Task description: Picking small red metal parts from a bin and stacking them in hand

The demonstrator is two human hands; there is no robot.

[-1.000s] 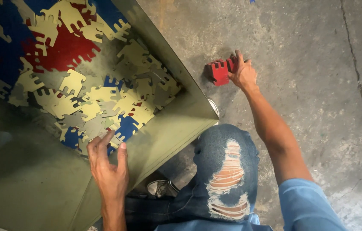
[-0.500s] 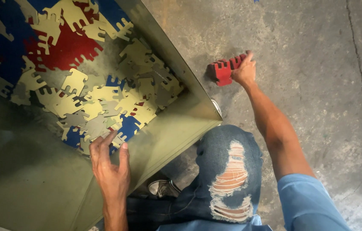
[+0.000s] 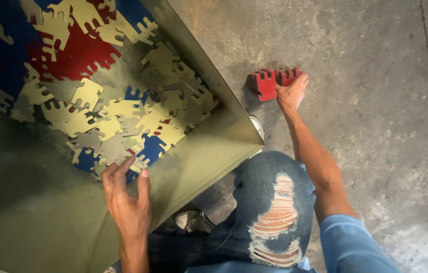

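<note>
Olive-green sheet metal fills the left of the head view: a large open metal bin [image 3: 214, 151] with slanting walls, tipped so that its flat contents slide toward one corner. Inside lies a loose heap of flat comb-toothed cut-outs [image 3: 123, 116] in pale yellow, grey-green, blue and red, overlapping one another at all angles, their notched edges interlocking where they have settled. The left hand [image 3: 125, 202] reaches into the bin with fingers spread and nearly flat, fingertips touching the near edge of the heap on a blue and a grey piece; it grips nothing, resting on the pieces rather than closing on them. Outside the bin, on the stained grey concrete floor [image 3: 375, 101], the right hand [image 3: 290, 93] stretches out at arm's length and presses on a small stack of red toothed pieces [image 3: 269, 82], standing just beside the bin's outer wall. Its fingers curl over the stack's right end, partly closed on it, apparently to keep the pieces aligned on edge. Below, a knee in torn blue jeans [image 3: 274, 212] and a grey shoe [image 3: 191, 221] show the person crouching against the bin's corner, near both piles.
</note>
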